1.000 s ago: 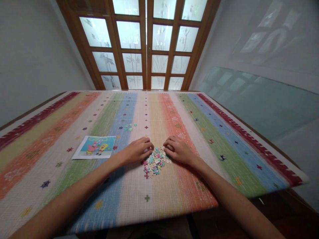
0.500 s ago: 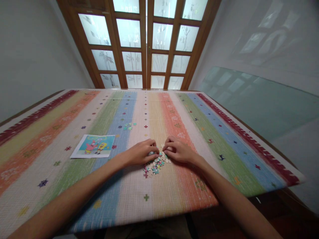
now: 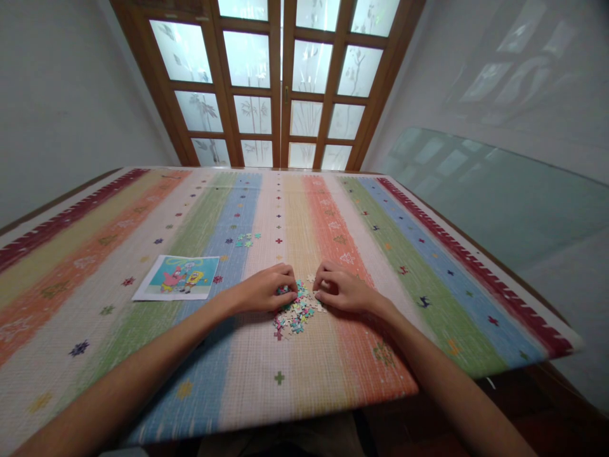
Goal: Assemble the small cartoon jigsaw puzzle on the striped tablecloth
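Note:
A heap of small jigsaw puzzle pieces (image 3: 299,315) lies on the striped tablecloth before me, some with teal, pink and yellow print, others pale side up. My left hand (image 3: 270,289) rests at the heap's left edge, fingers curled toward the thumb with puzzle pieces showing between them. Across from it, my right hand (image 3: 343,289) touches the right edge of the heap, its fingers bent down and closed near the thumb. Whatever its fingertips grip is hidden. Pale puzzle pieces (image 3: 311,297) lie between the two hands.
Left of my forearm lies a printed cartoon picture (image 3: 179,278) on white paper. A small group of teal puzzle pieces (image 3: 247,240) sits farther back. The striped tablecloth (image 3: 257,393) covers the table, whose front edge is close to me. Wooden glazed doors (image 3: 280,82) stand behind.
My hands have drawn slightly apart, the left one a little to the left and the right one a little to the right. More of the heap shows between them.

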`<state>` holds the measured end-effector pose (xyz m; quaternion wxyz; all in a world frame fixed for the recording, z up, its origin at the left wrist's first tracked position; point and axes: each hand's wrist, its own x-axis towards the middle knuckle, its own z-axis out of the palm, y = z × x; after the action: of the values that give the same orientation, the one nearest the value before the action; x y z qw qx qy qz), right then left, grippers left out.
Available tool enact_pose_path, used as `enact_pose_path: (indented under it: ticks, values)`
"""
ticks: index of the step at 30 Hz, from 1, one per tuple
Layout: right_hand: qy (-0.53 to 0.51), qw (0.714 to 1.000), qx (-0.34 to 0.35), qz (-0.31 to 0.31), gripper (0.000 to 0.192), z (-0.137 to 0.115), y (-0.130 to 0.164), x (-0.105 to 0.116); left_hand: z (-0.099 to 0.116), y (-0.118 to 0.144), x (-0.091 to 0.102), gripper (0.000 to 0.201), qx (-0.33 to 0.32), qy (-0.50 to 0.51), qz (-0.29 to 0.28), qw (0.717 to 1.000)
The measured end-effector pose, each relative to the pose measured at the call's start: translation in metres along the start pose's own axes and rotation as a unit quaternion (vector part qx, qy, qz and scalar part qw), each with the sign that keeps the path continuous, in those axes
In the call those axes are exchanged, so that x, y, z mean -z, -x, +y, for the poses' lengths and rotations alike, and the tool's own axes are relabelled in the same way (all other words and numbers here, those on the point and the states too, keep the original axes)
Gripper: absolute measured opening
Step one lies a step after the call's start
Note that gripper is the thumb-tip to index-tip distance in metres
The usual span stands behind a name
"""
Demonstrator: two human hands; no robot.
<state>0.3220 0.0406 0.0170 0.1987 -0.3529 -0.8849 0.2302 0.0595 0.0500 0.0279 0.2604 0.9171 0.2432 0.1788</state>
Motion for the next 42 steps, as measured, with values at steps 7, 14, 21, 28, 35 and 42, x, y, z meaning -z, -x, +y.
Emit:
enact_pose_path:
  ticks: [7, 14, 21, 28, 35, 42]
  values:
    - [-0.010, 0.999, 0.006, 0.031, 0.006, -0.002, 0.001, 0.001, 0.006, 0.007, -0.003, 0.019, 0.007, 0.005, 0.033, 0.999]
    - [-0.062, 0.997, 0.033, -0.015, 0.005, -0.011, 0.004, -0.002, 0.012, 0.017, -0.011, 0.017, 0.013, 0.004, 0.060, 0.998]
    - [-0.038, 0.999, 0.028, -0.016, 0.007, -0.009, 0.004, 0.000, 0.013, 0.021, -0.015, 0.018, 0.018, 0.006, 0.062, 0.998]
    - [-0.044, 0.999, 0.005, 0.016, 0.012, -0.009, 0.001, 0.002, 0.014, 0.019, -0.017, 0.023, 0.005, -0.002, 0.111, 0.994]
    - [0.005, 0.999, -0.036, 0.020, 0.011, -0.009, 0.000, 0.003, 0.018, 0.019, -0.020, 0.018, -0.009, -0.001, 0.088, 0.996]
    - [-0.012, 0.999, -0.038, 0.027, 0.005, -0.001, 0.002, 0.011, 0.017, 0.020, -0.025, 0.013, -0.022, -0.009, 0.078, 0.997]
